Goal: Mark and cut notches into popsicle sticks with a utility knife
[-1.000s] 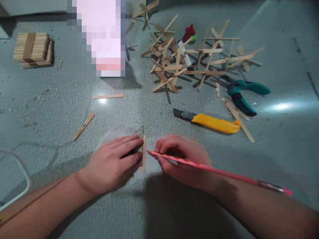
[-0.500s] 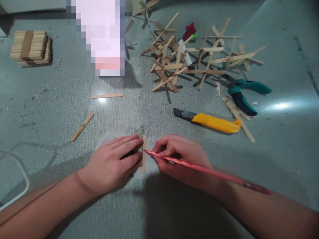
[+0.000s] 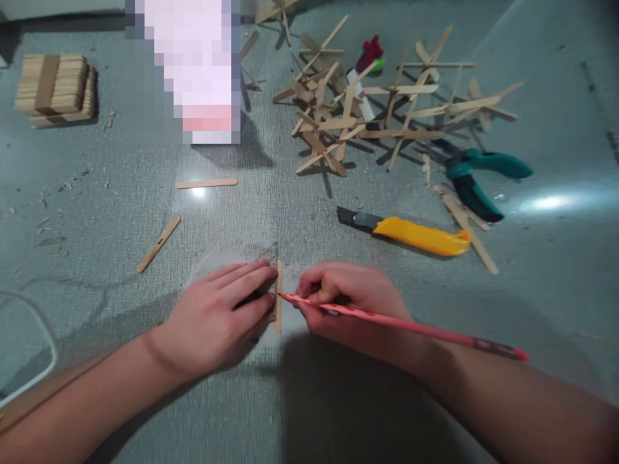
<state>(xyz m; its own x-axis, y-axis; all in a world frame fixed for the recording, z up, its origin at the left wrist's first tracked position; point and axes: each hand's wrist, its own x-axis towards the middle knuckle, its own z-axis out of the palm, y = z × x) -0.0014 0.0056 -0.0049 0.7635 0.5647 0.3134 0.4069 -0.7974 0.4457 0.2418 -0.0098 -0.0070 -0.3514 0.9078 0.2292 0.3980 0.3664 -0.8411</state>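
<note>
A wooden craft stick lies upright in the picture between my hands. My left hand is laid over a clear set square, fingers bent and pressing it against the stick's left side; most of the set square is hidden under them. Pinched in my right hand is a pink pencil, its tip touching the stick near the middle. Farther left are a craft stick with a small dark slot and a plain stick.
Bundled craft sticks sit at the back left. Several crossed-stick assemblies crowd the back right, near teal-handled pliers. A yellow utility knife with its blade out lies beyond my right hand. A white cable curves at left.
The pencil's rear end has swung upward slightly, while its tip stays on the stick. My left hand holds its place. The whole view has shifted a little.
</note>
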